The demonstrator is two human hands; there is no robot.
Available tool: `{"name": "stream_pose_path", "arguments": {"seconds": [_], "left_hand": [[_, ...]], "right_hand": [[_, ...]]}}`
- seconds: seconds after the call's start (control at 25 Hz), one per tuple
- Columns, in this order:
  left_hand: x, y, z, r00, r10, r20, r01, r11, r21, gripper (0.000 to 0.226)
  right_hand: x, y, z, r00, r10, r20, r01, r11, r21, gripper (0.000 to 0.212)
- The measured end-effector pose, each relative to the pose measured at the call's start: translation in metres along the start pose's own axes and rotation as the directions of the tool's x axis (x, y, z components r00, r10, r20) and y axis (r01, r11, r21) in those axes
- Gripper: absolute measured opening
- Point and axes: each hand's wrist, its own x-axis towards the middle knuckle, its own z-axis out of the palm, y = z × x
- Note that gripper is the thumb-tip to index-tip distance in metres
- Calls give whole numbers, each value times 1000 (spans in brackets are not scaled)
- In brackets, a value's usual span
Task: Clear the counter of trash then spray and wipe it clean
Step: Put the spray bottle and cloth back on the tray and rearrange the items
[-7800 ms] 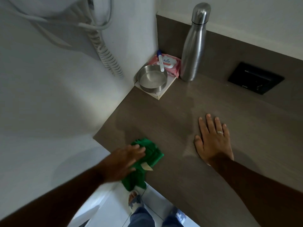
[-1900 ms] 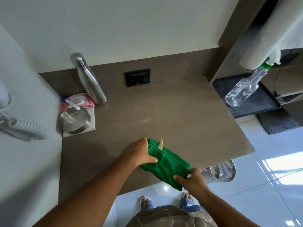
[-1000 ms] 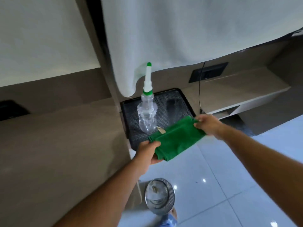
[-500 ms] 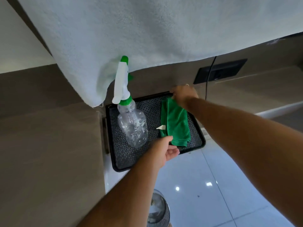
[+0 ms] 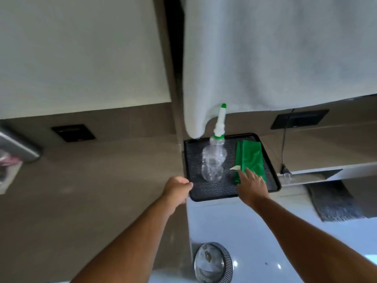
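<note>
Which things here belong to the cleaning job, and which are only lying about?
For the job: counter; spray bottle; green cloth, under the right hand; left hand; waste bin.

Only there: black tray; white towel; wall sockets; cable; grey mat.

No readable text.
The tag on the green cloth [image 5: 250,158] and the pink pack [image 5: 6,161] show no legible lettering.
</note>
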Motion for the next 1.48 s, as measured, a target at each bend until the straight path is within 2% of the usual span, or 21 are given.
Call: {"name": "stream_pose_path", "arguments": {"seconds": [0.08, 0.16, 0.32, 0.44, 0.52, 0.64, 0.72, 0.84, 0.92, 1.04, 1.12, 1.28, 1.36, 1.48], "left_hand": [[-3, -9, -54, 991, 132, -35, -127, 985, 120, 20], [-2, -27, -123, 972, 217, -92, -187, 947, 260, 24], [12, -90, -305, 913, 268, -308, -130, 906, 402, 24], [28, -135, -449, 811, 318, -490, -72, 887, 456, 21], [38, -160, -526, 759, 335, -558, -18, 868, 497, 22], [49, -191, -598, 747, 357, -561, 95, 778, 621, 20], [60, -207, -616, 745, 418, -520, 117, 686, 718, 20], [81, -226, -619, 765, 468, -443, 93, 600, 795, 25], [89, -234, -618, 781, 465, -417, 79, 589, 804, 24], [78, -247, -612, 788, 471, -397, 84, 557, 826, 22], [58, -255, -599, 786, 494, -372, 52, 547, 835, 17], [36, -250, -555, 835, 503, -223, -50, 473, 880, 2], [42, -230, -524, 852, 510, -118, -107, 391, 914, 13], [63, -181, -464, 812, 584, -15, -233, 347, 909, 28]], "right_hand": [[-39, -46, 6, 999, 15, -38, -9, 989, 151, 41], [-67, -107, 10, 997, -44, -68, 60, 965, 257, 38], [-79, -279, 8, 962, -250, -106, 271, 873, 405, 38], [-66, -430, -2, 933, -351, -85, 346, 804, 483, 35], [-55, -520, -15, 912, -399, -92, 388, 773, 502, 37], [-34, -637, -37, 867, -469, -168, 478, 688, 546, 44], [-15, -702, -53, 840, -498, -215, 523, 640, 563, 55], [17, -778, -64, 822, -518, -236, 549, 613, 568, 74], [32, -802, -60, 851, -482, -207, 494, 604, 625, 79], [42, -801, -49, 873, -417, -253, 470, 579, 667, 56], [40, -780, -48, 872, -392, -293, 480, 570, 667, 52], [36, -699, -63, 889, -334, -313, 453, 550, 701, 54], [34, -645, -74, 902, -289, -322, 432, 567, 701, 56], [33, -555, -96, 915, -214, -341, 396, 630, 668, 60]]}}
